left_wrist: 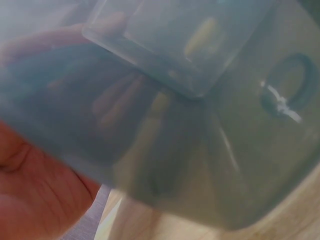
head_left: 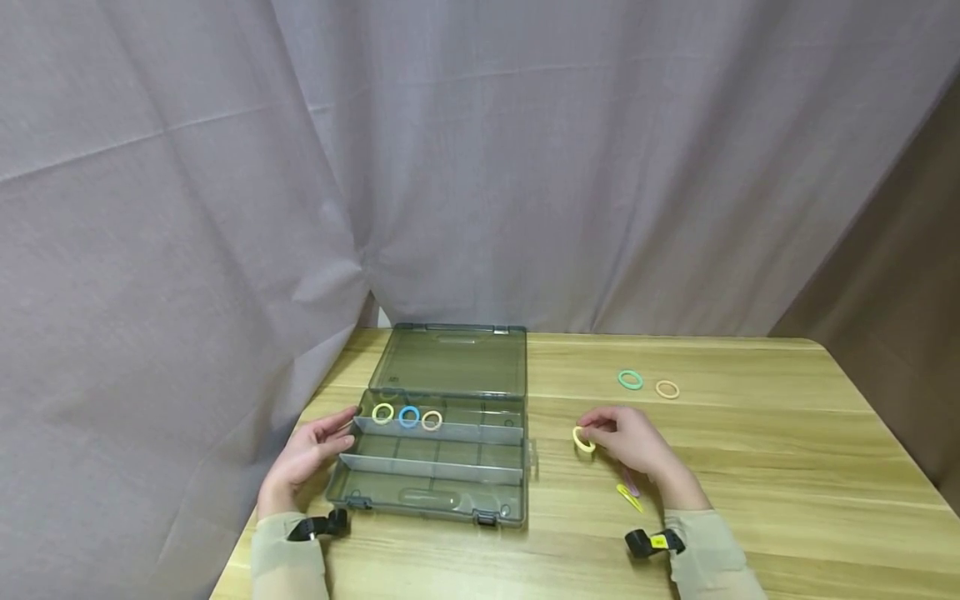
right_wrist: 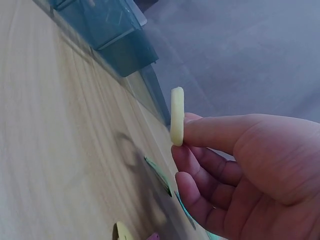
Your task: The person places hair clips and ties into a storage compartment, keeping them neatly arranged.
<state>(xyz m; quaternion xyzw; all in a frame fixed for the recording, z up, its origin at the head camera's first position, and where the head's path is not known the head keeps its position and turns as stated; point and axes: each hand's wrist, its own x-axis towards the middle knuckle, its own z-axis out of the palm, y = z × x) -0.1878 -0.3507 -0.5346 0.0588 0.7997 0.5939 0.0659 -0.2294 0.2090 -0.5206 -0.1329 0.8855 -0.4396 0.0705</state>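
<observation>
A grey see-through plastic box point(head_left: 427, 497) lies with its lid folded back. My left hand point(head_left: 303, 454) holds its left wall, the thumb at the rim; the left wrist view point(left_wrist: 40, 195) shows the palm against the outside. Between right thumb and fingertips, my right hand point(head_left: 626, 439) pinches a pale yellow hair tie point(right_wrist: 177, 117) above the table, right of the box. In the rear compartment, yellow-green point(head_left: 382, 413), blue point(head_left: 408, 417) and peach point(head_left: 432, 420) hair ties sit in a row by the divider.
A green hair tie point(head_left: 630, 380) and a peach one point(head_left: 667, 389) lie on the wooden table point(head_left: 787, 467) at the back right. Near my right wrist are a yellow hair clip point(head_left: 629, 497) and a partly hidden purple one point(head_left: 631, 482). A grey curtain point(head_left: 525, 167) hangs behind.
</observation>
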